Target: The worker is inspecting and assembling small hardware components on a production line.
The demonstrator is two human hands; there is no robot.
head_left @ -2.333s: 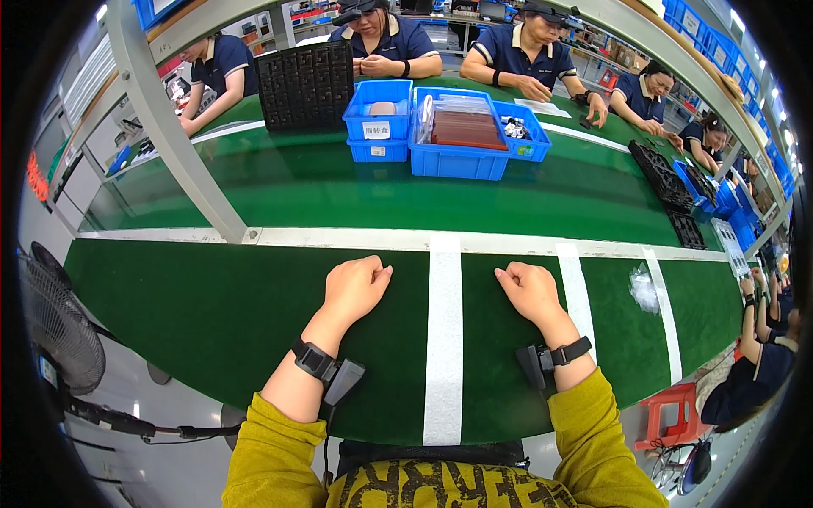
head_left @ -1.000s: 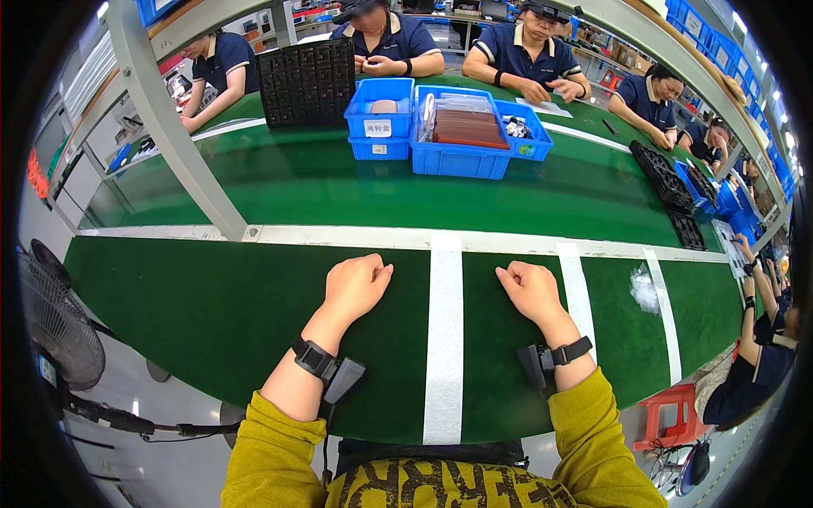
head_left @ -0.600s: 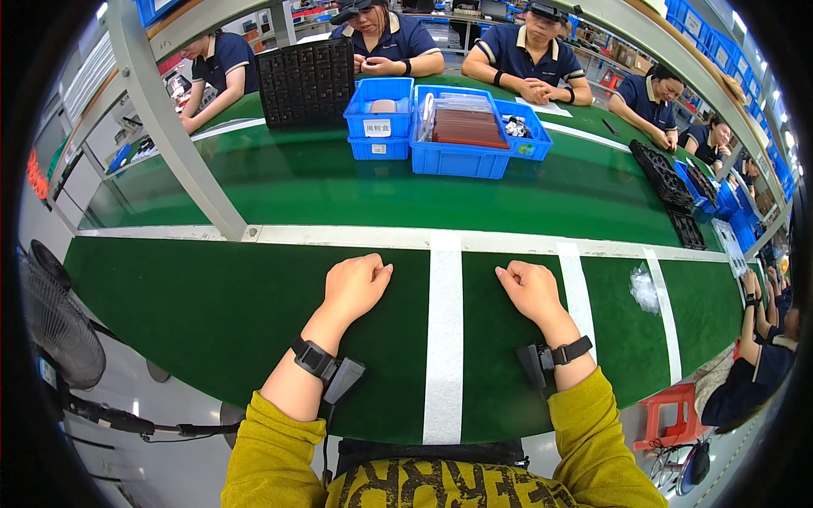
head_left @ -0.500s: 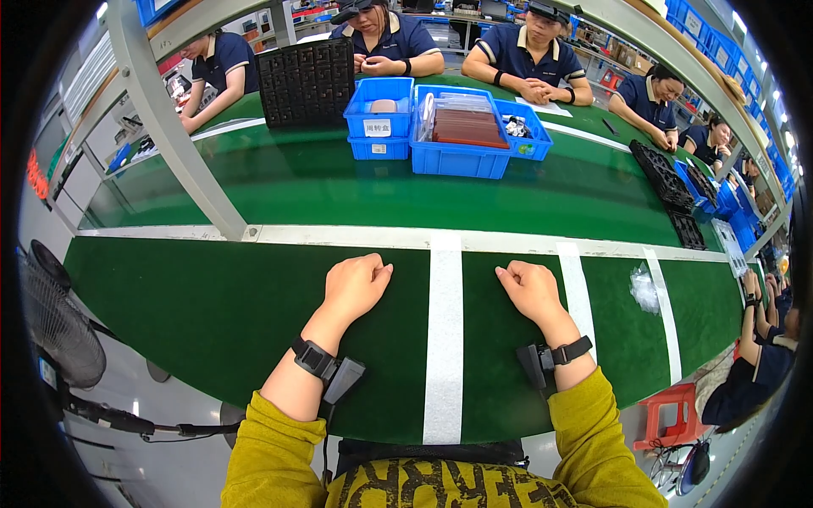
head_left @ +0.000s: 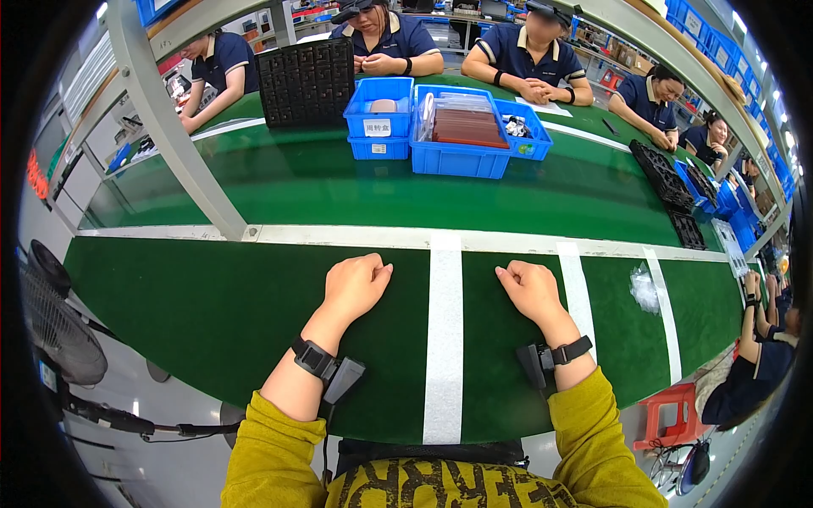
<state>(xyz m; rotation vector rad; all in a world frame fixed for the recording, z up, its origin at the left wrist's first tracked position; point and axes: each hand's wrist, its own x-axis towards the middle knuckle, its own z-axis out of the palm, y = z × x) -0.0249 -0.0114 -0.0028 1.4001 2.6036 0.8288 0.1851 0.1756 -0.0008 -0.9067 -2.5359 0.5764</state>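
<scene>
Both my hands rest as loose fists on the dark green table top (head_left: 195, 313), a white strip (head_left: 445, 339) running between them. Left of that strip lies my left hand (head_left: 355, 284), fingers curled under and thumb toward the middle. My right hand (head_left: 530, 289) is closed the same way, between the strip and a second white strip (head_left: 577, 288). Nothing shows in either fist. Each wrist wears a black strap with a small dark device, the left device (head_left: 343, 379) and the right device (head_left: 535, 366) both on the inner side.
A crumpled clear plastic bag (head_left: 644, 289) lies at the right. Beyond the pale rail (head_left: 339, 237), a green belt carries blue bins (head_left: 457, 161) and black trays (head_left: 306, 80). A metal post (head_left: 165, 127) rises at left, near a fan (head_left: 63, 322). Co-workers sit across and at right, near a red stool (head_left: 669, 415).
My hands have not moved. At the far right, a seated co-worker's head and hand have shifted slightly.
</scene>
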